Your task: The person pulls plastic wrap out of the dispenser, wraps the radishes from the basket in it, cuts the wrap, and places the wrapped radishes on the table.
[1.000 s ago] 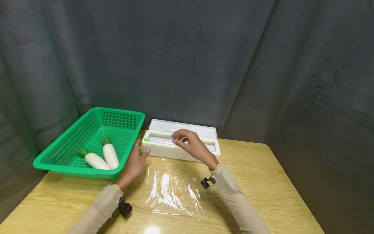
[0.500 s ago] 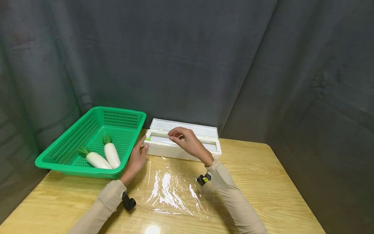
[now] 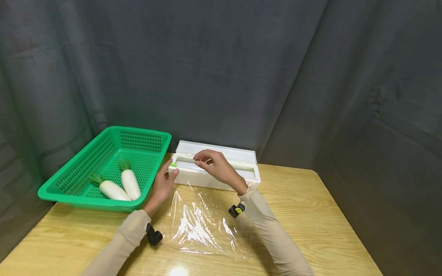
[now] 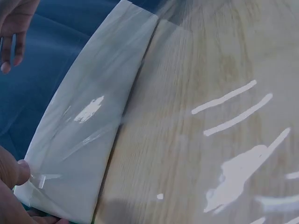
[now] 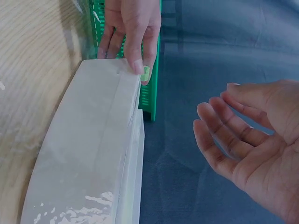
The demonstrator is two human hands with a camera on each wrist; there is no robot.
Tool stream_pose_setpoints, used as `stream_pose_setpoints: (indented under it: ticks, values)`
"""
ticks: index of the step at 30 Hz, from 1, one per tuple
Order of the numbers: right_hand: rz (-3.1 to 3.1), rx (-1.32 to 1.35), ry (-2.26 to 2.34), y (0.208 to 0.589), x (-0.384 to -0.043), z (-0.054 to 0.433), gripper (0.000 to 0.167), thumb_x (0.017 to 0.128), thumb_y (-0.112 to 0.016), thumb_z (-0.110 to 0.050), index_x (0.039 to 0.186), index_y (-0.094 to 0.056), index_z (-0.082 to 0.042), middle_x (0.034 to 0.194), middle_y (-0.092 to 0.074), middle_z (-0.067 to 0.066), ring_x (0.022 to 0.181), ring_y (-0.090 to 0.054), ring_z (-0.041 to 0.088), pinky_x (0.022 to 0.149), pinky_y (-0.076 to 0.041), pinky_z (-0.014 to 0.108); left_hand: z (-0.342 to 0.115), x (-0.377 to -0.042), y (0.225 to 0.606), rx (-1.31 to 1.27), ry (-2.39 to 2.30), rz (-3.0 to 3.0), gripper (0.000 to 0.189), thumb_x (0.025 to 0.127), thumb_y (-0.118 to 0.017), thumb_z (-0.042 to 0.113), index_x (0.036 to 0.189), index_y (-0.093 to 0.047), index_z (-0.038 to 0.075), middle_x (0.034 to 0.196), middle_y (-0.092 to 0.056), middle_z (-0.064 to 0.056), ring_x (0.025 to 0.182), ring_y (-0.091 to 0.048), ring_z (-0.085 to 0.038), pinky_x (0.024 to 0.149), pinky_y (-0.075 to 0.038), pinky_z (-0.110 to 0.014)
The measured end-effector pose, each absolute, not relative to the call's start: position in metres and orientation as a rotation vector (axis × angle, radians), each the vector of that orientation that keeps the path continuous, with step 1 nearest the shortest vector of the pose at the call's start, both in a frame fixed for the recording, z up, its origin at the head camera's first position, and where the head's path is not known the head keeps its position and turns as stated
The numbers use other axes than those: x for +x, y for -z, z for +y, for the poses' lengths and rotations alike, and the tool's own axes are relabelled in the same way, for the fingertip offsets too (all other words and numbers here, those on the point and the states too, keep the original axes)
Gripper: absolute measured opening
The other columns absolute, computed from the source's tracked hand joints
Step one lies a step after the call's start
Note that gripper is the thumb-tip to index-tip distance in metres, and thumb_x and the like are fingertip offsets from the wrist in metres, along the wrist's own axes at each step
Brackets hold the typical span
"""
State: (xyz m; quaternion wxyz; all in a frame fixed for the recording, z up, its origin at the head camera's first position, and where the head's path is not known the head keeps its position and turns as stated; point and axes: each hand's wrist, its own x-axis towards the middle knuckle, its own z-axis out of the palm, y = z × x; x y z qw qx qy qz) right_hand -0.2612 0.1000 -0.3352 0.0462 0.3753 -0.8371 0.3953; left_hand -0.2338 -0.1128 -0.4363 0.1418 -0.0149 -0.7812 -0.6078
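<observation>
A white cling film dispenser (image 3: 207, 178) lies at the table's back with its lid (image 3: 215, 150) raised. My left hand (image 3: 163, 188) grips its left end, the thumb against the front face in the left wrist view. Close by that thumb is a green slide cutter (image 5: 145, 73) on the top edge. From the dispenser's front, a clear sheet of cling film (image 3: 200, 226) spreads toward me, wrinkled and shiny. Above the dispenser's opening hovers my right hand (image 3: 217, 166), fingers loosely bent; the right wrist view shows nothing in them, apart from the box.
Left of the dispenser stands a green plastic basket (image 3: 46, 191), holding two white radishes (image 3: 130, 184) with short green tops. Dark grey curtains (image 3: 214, 69) enclose the back and sides of the wooden table (image 3: 310, 214).
My left hand has closed in on the dispenser's left end, by the slide cutter. The right hand has shifted a little left above the box. Reflections on the film have changed.
</observation>
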Motion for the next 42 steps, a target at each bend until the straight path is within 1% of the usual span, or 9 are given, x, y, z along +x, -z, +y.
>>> stream_pose_setpoints:
  ticks: [4,9,15,18,21,28,34,39,42]
  values:
    - [-2.555,1.17,-1.198,0.332,-0.263,0.094,0.016,0.102,-0.067,-0.008,0.115,-0.074,0.0,0.116,-0.074,0.019,0.099,-0.072,0.025,0.086,-0.058,0.025,-0.111,-0.236,0.439,-0.009,1.745,-2.257,0.054,0.108,-0.055,0.005,0.159,-0.037,-0.004,0.156,-0.046,-0.03,0.137,-0.051,-0.04,0.109,-0.045,-0.052]
    - [-2.561,1.193,-1.175,0.329,-0.264,0.086,0.017,0.102,-0.067,-0.008,0.116,-0.073,0.0,0.116,-0.075,0.018,0.099,-0.072,0.025,0.086,-0.059,0.028,-0.108,-0.237,0.439,-0.017,1.717,-2.236,0.053,0.108,-0.056,0.005,0.157,-0.04,-0.004,0.156,-0.046,-0.029,0.137,-0.052,-0.042,0.11,-0.045,-0.054]
    - [-2.564,1.223,-1.165,0.327,-0.263,0.075,0.017,0.102,-0.068,-0.007,0.116,-0.073,0.0,0.116,-0.075,0.015,0.097,-0.073,0.025,0.085,-0.059,0.026,-0.107,-0.237,0.443,-0.016,1.709,-2.215,0.053,0.107,-0.057,0.004,0.157,-0.04,-0.004,0.155,-0.048,-0.029,0.137,-0.052,-0.041,0.11,-0.045,-0.054]
    - [-2.564,1.235,-1.167,0.328,-0.262,0.069,0.018,0.101,-0.068,-0.007,0.117,-0.072,0.001,0.117,-0.074,0.016,0.098,-0.073,0.026,0.086,-0.06,0.03,-0.108,-0.238,0.446,-0.004,1.717,-2.213,0.053,0.107,-0.056,0.004,0.158,-0.041,-0.002,0.157,-0.046,-0.026,0.141,-0.049,-0.039,0.113,-0.043,-0.054]
    - [-2.561,1.255,-1.172,0.33,-0.262,0.065,0.022,0.101,-0.069,-0.007,0.12,-0.071,0.003,0.119,-0.074,0.018,0.099,-0.073,0.028,0.088,-0.06,0.035,-0.108,-0.238,0.449,-0.016,1.7,-2.198,0.052,0.106,-0.058,0.003,0.156,-0.043,-0.004,0.157,-0.047,-0.027,0.141,-0.048,-0.04,0.112,-0.043,-0.056]
    - [-2.572,1.285,-1.166,0.334,-0.262,0.059,0.025,0.101,-0.07,-0.009,0.122,-0.07,0.003,0.121,-0.073,0.019,0.101,-0.073,0.029,0.09,-0.059,0.037,-0.106,-0.238,0.452,-0.038,1.699,-2.181,0.052,0.106,-0.058,0.003,0.155,-0.043,-0.006,0.156,-0.048,-0.027,0.141,-0.049,-0.041,0.112,-0.043,-0.057]
    - [-2.589,1.271,-1.125,0.335,-0.263,0.062,0.027,0.1,-0.07,-0.009,0.123,-0.069,0.005,0.122,-0.072,0.02,0.103,-0.073,0.032,0.092,-0.059,0.043,-0.108,-0.236,0.448,-0.035,1.694,-2.194,0.052,0.106,-0.058,0.003,0.155,-0.043,-0.006,0.157,-0.046,-0.028,0.143,-0.046,-0.043,0.114,-0.041,-0.058]
    - [-2.601,1.234,-1.11,0.34,-0.266,0.068,0.031,0.099,-0.072,-0.01,0.126,-0.068,0.005,0.126,-0.07,0.023,0.109,-0.07,0.037,0.098,-0.056,0.05,-0.11,-0.235,0.445,-0.018,1.681,-2.223,0.052,0.107,-0.057,0.004,0.156,-0.042,-0.005,0.156,-0.047,-0.029,0.138,-0.051,-0.042,0.111,-0.043,-0.056]
    - [-2.601,1.202,-1.102,0.343,-0.269,0.073,0.036,0.098,-0.075,-0.012,0.128,-0.066,0.004,0.129,-0.068,0.021,0.114,-0.067,0.04,0.101,-0.053,0.054,-0.11,-0.236,0.444,-0.026,1.653,-2.235,0.052,0.107,-0.057,0.004,0.156,-0.041,-0.006,0.155,-0.048,-0.03,0.138,-0.051,-0.043,0.11,-0.043,-0.057]
